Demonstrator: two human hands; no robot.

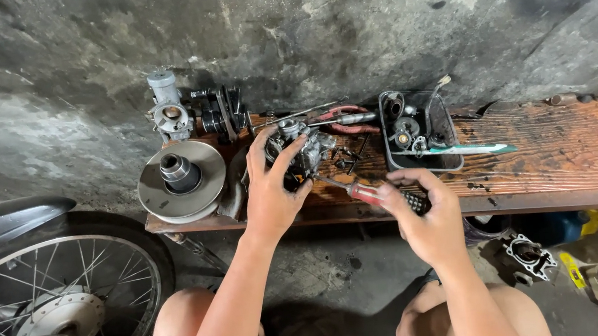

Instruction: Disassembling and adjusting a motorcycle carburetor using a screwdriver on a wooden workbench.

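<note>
My left hand (269, 193) grips a small grey metal carburettor (309, 147) that stands on the wooden bench (561, 157); thumb and fingers wrap its left and near side. My right hand (424, 214) holds a screwdriver (360, 193) with a red and black handle. Its shaft points up and left, and the tip sits at the lower right of the carburettor, near my left fingers.
A round metal pulley disc (182, 181) and another grey engine part (167, 107) lie at the bench's left end. A dark tray (418, 133) holds small parts and a toothbrush. Red-handled pliers (342, 118) lie behind. A motorcycle wheel (57, 308) stands at lower left; more parts (534, 255) rest on the floor.
</note>
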